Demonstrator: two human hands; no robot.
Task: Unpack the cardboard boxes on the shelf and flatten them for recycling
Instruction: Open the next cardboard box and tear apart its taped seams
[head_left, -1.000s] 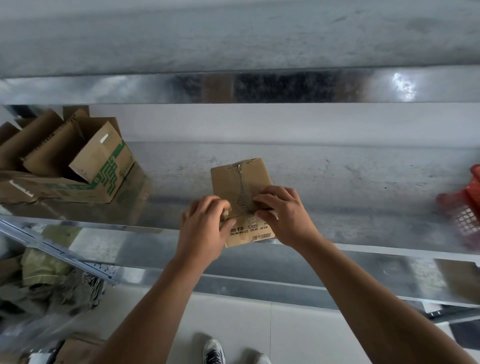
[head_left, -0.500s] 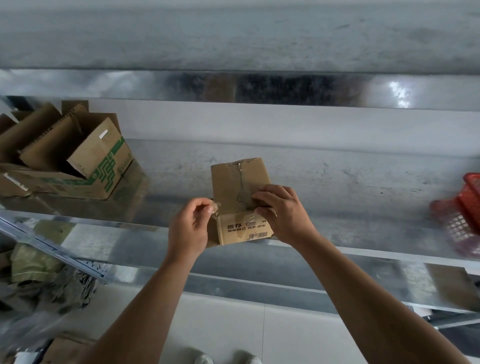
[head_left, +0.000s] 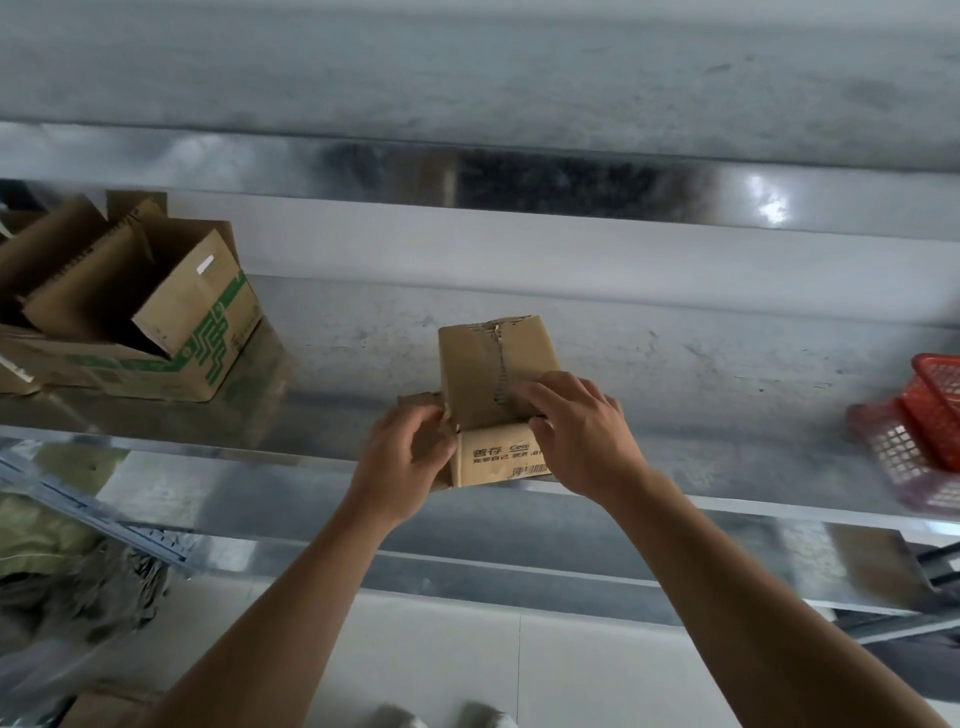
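The small box (head_left: 493, 374) sits in the middle of the frame, at the front edge of the metal shelf (head_left: 727, 395), so I can work on it without lifting it. My right hand (head_left: 582, 431) lies over its torn top seam, fingers on top and thumb against the printed front face. In this way it clamps the box so it does not slide. My left hand (head_left: 405, 462) is curled around the side flap (head_left: 415, 402) at the left end, I think to pull it open. The big open box (head_left: 197, 332) waits in the upper left, and the red basket (head_left: 930, 415) is at the right edge.
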